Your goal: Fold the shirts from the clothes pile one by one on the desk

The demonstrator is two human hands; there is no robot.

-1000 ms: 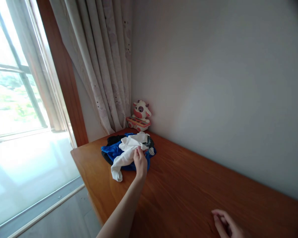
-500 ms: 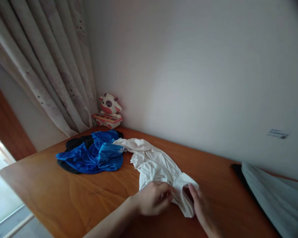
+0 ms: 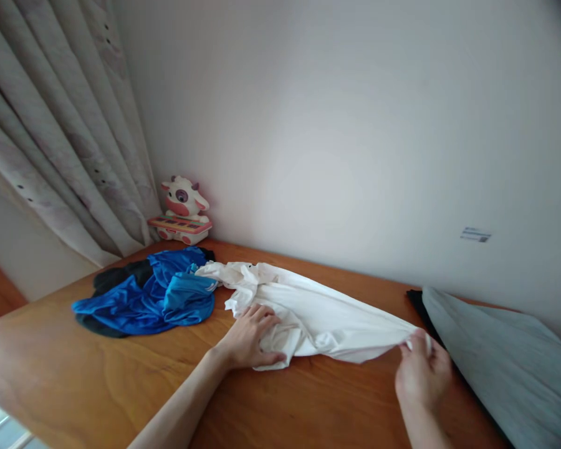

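A white garment (image 3: 308, 312) lies stretched across the wooden table (image 3: 98, 386). My left hand (image 3: 250, 337) rests on its left part, fingers curled into the cloth. My right hand (image 3: 421, 371) pinches the garment's right end and holds it slightly off the table. To the left lies a crumpled blue garment (image 3: 154, 296) with a black piece (image 3: 119, 277) under it, touching the white one's far end.
A cow-shaped toy keyboard (image 3: 180, 212) stands in the back corner by the curtain (image 3: 60, 125). A folded grey cloth (image 3: 500, 362) over a black one lies at the right. The wall runs along the table's back edge.
The white garment was pulled off the blue pile toward the middle. My hands have since moved apart, the right one drawing the cloth out to the right. The view has swung right.
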